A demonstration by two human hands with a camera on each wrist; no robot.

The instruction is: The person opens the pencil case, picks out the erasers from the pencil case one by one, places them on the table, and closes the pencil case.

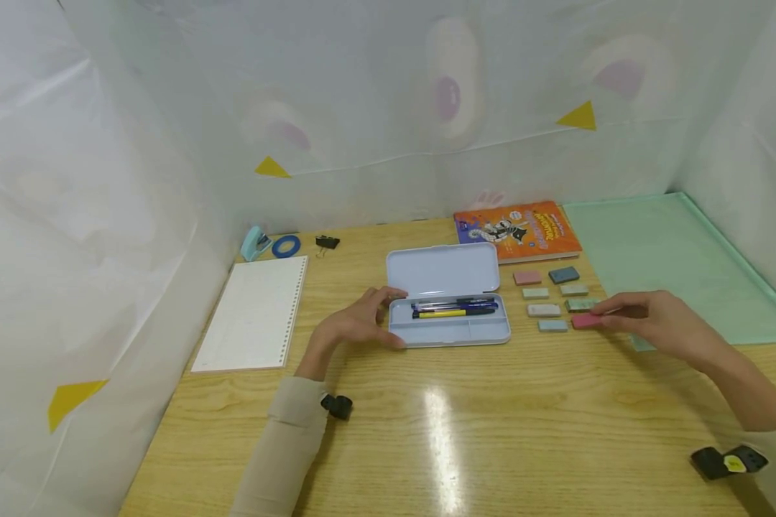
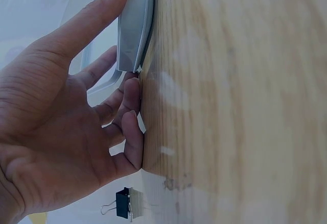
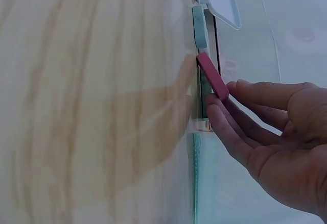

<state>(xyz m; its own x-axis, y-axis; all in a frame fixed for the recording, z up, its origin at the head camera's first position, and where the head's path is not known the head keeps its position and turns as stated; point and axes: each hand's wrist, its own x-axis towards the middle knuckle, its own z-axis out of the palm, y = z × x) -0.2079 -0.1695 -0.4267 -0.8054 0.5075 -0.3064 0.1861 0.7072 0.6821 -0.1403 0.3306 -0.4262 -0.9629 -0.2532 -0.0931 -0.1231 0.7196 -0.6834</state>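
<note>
A light blue pencil case [image 1: 397, 332] lies with its lid [image 1: 442, 269] raised, and several pens [image 1: 455, 313] are in its rear compartment. My left hand [image 1: 356, 319] grips the case's left end, thumb at the front corner and fingers toward the back. On the right, my right hand [image 1: 675, 327] pinches a dark pink eraser [image 3: 212, 76] by one end between thumb and fingers; in the right wrist view it is tilted, with the held end raised. Beside it is a green patterned eraser [image 1: 580, 306], among several others in two columns, including a light blue eraser [image 1: 552, 326].
An orange book [image 1: 537, 233] lies behind the erasers, a translucent green mat [image 1: 698, 273] to the right. At left are a spiral-holed paper pad [image 1: 252, 312], a light blue stapler [image 1: 255, 244], a blue tape roll [image 1: 287, 246] and a black binder clip [image 1: 327, 243].
</note>
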